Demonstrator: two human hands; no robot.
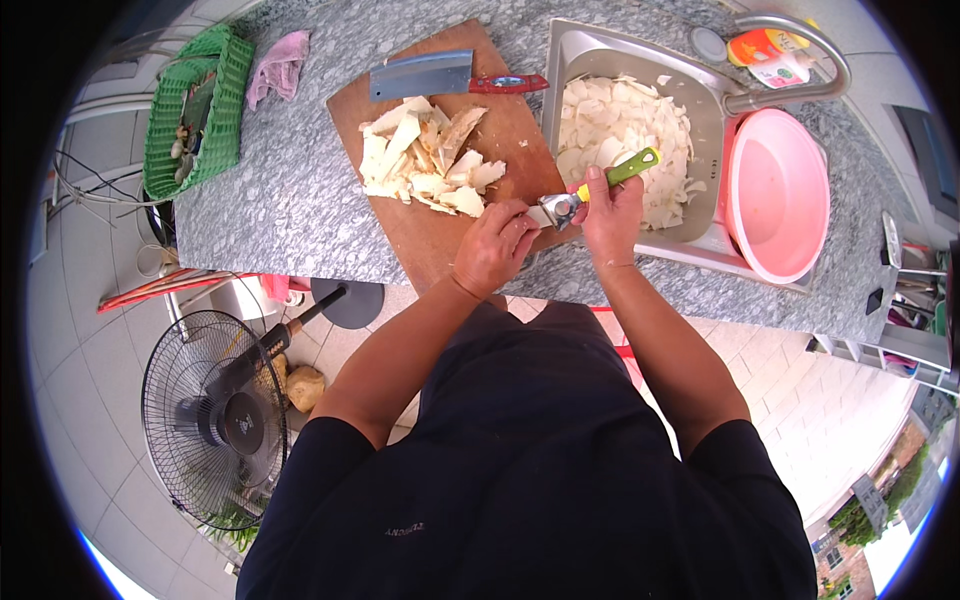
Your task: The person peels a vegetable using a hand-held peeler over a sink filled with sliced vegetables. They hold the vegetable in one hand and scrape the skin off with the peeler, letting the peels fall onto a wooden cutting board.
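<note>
My left hand [491, 251] grips a small pale vegetable piece [538, 217] over the near right part of a wooden cutting board [409, 240]. Against that piece rests the metal head of a peeler [632, 167], whose green and yellow handle is in my right hand [615, 217]. Pale vegetable chunks [420, 161], some with brownish skin, are heaped on the board. Beyond them lies a cleaver [421, 75] with a red handle. Many thin white slices [622, 120] fill much of the steel sink [705, 150] to the right.
A pink basin [780, 195] leans at the sink's right side, by the curved faucet [787, 97]. Bottles [769, 49] stand behind. On the left of the granite counter [300, 165] are a pink cloth [280, 67] and a green basket [225, 112]. A fan [217, 420] stands below.
</note>
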